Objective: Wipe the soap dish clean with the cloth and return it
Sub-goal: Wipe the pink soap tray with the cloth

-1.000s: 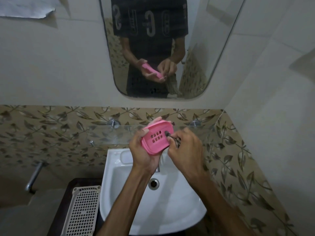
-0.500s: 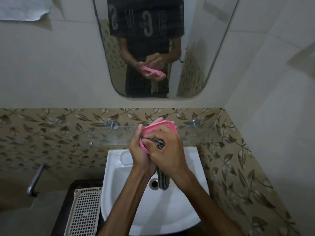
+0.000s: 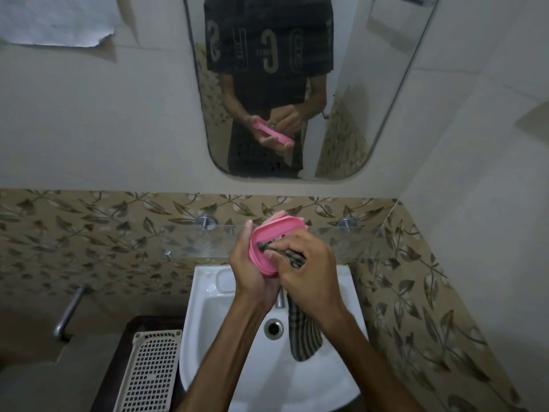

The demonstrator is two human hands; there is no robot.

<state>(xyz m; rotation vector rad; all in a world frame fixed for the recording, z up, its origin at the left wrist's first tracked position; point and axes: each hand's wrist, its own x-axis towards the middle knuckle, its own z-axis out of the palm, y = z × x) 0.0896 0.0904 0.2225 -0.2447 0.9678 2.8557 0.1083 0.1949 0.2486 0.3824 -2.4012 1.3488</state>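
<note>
- Pink soap dish [image 3: 269, 242] was gripped tilted by the left hand [image 3: 252, 278], long axis running up-right.
- Striped cloth [image 3: 303, 331] was pinched inside it by the right hand [image 3: 309, 275].
- White sink [image 3: 214, 337] was seen below, mirror [image 3: 371, 99] above.

Soap dish [image 3: 269, 242] above sink [image 3: 225, 316], below mirror [image 3: 356, 84]

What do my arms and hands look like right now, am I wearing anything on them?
Both forearms are bare from the bottom of the picture up to the wrists, with no sleeves in view. The left hand and the right hand wear no gloves, and no watch, ring or bracelet shows on either.
</note>
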